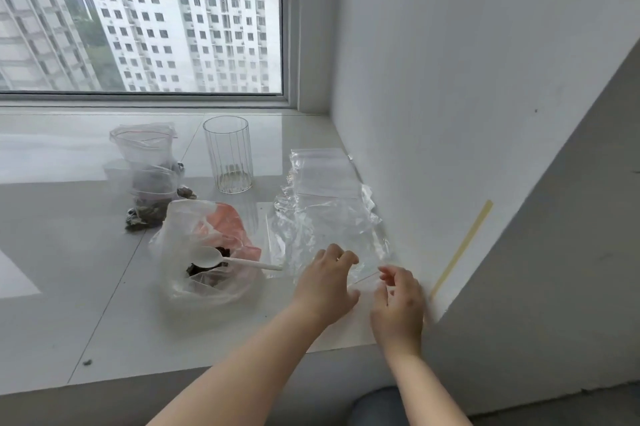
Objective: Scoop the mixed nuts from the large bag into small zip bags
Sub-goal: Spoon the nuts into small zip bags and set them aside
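- Both forearms reaching in from the near edge, over the white sill (52, 252), toward the wall side.
- Left hand (325, 281) palm down, fingers curled loosely onto the near end of the clear zip bags (329, 214); touching the film, firm pinch or not cannot be told.
- Right hand (398, 301) just right of the left, fingers half bent at the same plastic edge, thumb and forefinger close together as if teasing out one sheet; too blurred to say whether anything is held.
- Zip bags lying flat in a loose stack, stretching away beyond both hands along the wall.
- Big bag (207, 252) just left of the left hand, mouth open, dark nuts (204, 275) showing inside.
- White spoon (214, 259) resting in that mouth, handle pointing toward the left hand, not touched.
- Filled bags (149, 176) farther off beyond the big bag, nuts in the bottom, a few loose nuts spilled beside them.
- Glass (227, 155) beyond the left hand, between the filled bags and the stack, upright, seemingly empty.
- Step in hand, by the look of it: separating one fresh zip bag from the stack.
- Next likely needed: peeling off a single bag, opening its zip mouth, holding it open near the big bag, then taking the spoon by its handle.
- Likely snag: thin sheets clinging together, two coming up at once.
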